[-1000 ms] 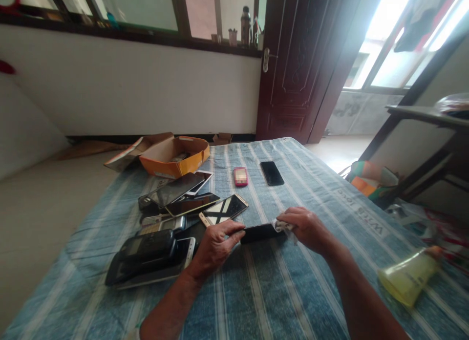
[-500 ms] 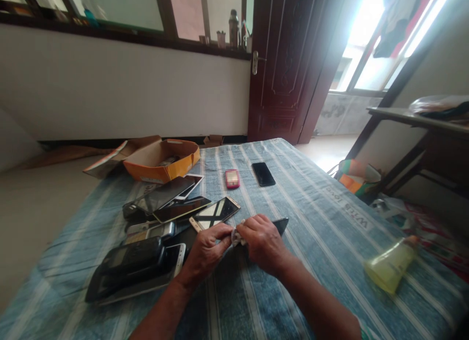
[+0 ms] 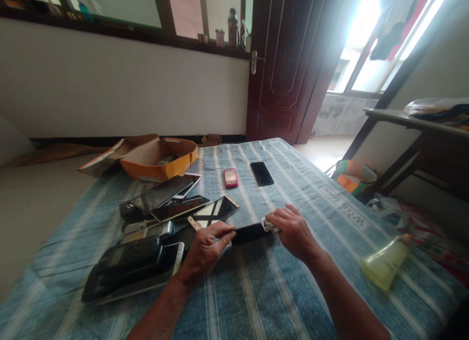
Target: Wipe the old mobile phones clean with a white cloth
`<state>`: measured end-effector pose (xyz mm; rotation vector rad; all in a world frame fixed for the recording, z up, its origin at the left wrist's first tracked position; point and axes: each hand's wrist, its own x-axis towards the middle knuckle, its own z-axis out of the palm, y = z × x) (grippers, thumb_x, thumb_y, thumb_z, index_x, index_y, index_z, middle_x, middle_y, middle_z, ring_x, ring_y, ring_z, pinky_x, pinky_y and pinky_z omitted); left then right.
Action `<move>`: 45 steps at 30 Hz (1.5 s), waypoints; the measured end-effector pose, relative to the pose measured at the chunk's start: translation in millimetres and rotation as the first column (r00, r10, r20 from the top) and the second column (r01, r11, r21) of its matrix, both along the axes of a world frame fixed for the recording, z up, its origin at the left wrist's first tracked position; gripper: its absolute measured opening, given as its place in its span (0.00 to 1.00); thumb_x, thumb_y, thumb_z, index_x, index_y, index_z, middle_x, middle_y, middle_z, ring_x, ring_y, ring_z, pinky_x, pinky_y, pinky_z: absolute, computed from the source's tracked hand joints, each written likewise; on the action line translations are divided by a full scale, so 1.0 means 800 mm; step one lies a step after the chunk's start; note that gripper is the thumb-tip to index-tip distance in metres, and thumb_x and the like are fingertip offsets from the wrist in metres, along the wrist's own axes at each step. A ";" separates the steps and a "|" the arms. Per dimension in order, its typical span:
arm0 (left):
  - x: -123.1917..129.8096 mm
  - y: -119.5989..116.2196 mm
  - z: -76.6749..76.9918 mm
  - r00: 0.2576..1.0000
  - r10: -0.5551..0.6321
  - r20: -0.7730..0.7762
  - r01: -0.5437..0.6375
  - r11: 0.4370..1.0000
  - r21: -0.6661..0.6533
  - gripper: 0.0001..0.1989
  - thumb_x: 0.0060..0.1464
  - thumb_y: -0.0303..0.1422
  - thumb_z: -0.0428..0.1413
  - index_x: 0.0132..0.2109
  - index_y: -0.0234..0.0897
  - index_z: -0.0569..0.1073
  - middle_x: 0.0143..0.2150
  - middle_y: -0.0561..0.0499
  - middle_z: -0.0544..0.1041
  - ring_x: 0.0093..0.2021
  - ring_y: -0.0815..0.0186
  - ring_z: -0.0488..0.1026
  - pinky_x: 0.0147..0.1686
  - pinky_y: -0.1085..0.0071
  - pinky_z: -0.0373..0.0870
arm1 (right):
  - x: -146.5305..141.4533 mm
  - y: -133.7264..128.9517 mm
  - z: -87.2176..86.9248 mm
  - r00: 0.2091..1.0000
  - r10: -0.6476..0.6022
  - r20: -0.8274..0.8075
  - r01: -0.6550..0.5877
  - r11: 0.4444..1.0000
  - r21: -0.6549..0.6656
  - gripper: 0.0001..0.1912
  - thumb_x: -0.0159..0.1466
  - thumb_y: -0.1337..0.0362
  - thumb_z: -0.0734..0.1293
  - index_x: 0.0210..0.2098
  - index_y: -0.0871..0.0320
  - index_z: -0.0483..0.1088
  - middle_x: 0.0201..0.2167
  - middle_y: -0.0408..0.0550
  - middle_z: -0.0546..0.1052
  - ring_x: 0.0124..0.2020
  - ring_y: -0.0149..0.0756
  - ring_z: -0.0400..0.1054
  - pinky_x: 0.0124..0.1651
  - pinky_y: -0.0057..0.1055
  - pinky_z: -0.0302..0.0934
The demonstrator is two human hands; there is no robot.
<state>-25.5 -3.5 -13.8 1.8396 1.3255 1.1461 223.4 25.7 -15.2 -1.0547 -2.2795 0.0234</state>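
A dark phone (image 3: 248,233) is held tilted above the striped cloth. My left hand (image 3: 208,247) pinches its left end between thumb and fingers. At the opposite end, my right hand (image 3: 293,232) is closed around a crumpled white wipe (image 3: 269,225), pressed against the phone; whether it is tissue or cloth I cannot tell. Just beyond my left hand lies a gold-edged phone (image 3: 214,213) with a reflective screen. Farther back are a small pink phone (image 3: 230,178) and a black phone (image 3: 262,174), lying apart from each other.
Several phones and dark devices (image 3: 128,257) are piled at left on the blue striped cloth (image 3: 271,301). Behind them stands an open orange box (image 3: 157,166). A yellowish translucent bottle (image 3: 384,264) lies at right. Beyond the right edge are a shelf (image 3: 414,120) and bags.
My right hand has slid rightward along the phone with the wipe, uncovering its dark surface. My left hand keeps its pinch on the left end. The view has shifted slightly.
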 end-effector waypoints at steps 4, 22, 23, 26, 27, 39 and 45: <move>-0.001 0.001 -0.002 1.000 0.008 -0.003 -0.008 1.000 0.005 0.08 0.51 0.35 0.58 0.35 0.36 0.79 0.32 0.49 0.81 0.34 0.63 0.77 0.36 0.70 0.72 | 0.021 0.001 0.006 0.999 -0.045 0.017 0.045 0.999 -0.016 0.17 0.62 0.77 0.58 0.41 0.55 0.73 0.36 0.47 0.77 0.37 0.36 0.66 0.50 0.36 0.55; 0.001 0.000 0.004 0.999 -0.049 0.017 0.049 0.999 0.004 0.09 0.53 0.34 0.56 0.33 0.35 0.79 0.30 0.50 0.79 0.32 0.64 0.76 0.35 0.73 0.71 | -0.104 -0.032 0.004 0.998 -0.040 0.044 0.040 0.999 0.002 0.08 0.64 0.71 0.61 0.40 0.57 0.71 0.36 0.49 0.75 0.42 0.41 0.66 0.59 0.45 0.50; 0.000 0.000 0.004 0.999 -0.050 0.015 0.050 0.999 0.002 0.09 0.53 0.34 0.56 0.33 0.35 0.79 0.30 0.50 0.79 0.32 0.64 0.76 0.35 0.72 0.71 | -0.103 -0.032 0.004 0.999 -0.036 0.041 0.036 0.999 -0.003 0.08 0.63 0.71 0.61 0.40 0.57 0.70 0.36 0.48 0.75 0.43 0.40 0.66 0.60 0.45 0.48; -0.001 0.001 0.001 0.999 -0.049 0.013 0.049 0.999 -0.013 0.09 0.53 0.35 0.56 0.34 0.36 0.79 0.32 0.49 0.80 0.34 0.64 0.76 0.36 0.72 0.71 | -0.089 -0.029 0.004 0.998 -0.048 0.036 0.049 0.999 -0.009 0.10 0.63 0.72 0.60 0.40 0.56 0.71 0.36 0.46 0.75 0.43 0.39 0.67 0.63 0.45 0.43; -0.001 0.002 -0.001 0.999 -0.042 0.013 0.042 0.999 -0.017 0.09 0.52 0.35 0.56 0.35 0.36 0.79 0.32 0.49 0.80 0.34 0.63 0.77 0.37 0.71 0.71 | -0.082 -0.028 0.003 0.997 -0.064 0.030 0.064 0.998 -0.009 0.11 0.63 0.73 0.60 0.41 0.56 0.71 0.37 0.47 0.75 0.43 0.39 0.67 0.63 0.45 0.42; -0.003 0.004 -0.005 1.000 0.016 0.015 -0.016 1.000 -0.012 0.09 0.50 0.36 0.57 0.35 0.36 0.80 0.33 0.48 0.81 0.35 0.62 0.77 0.37 0.70 0.72 | 0.010 -0.011 -0.003 0.970 -0.243 0.004 0.243 0.970 -0.032 0.18 0.61 0.77 0.57 0.44 0.56 0.72 0.43 0.50 0.77 0.45 0.40 0.68 0.59 0.44 0.49; -0.004 0.005 -0.008 1.000 0.015 0.014 -0.015 1.000 -0.015 0.09 0.50 0.36 0.58 0.35 0.36 0.79 0.33 0.48 0.81 0.35 0.62 0.77 0.37 0.70 0.72 | 0.006 -0.009 -0.004 0.971 -0.240 0.018 0.240 0.971 -0.005 0.16 0.62 0.75 0.58 0.43 0.57 0.72 0.41 0.52 0.77 0.42 0.41 0.67 0.50 0.38 0.57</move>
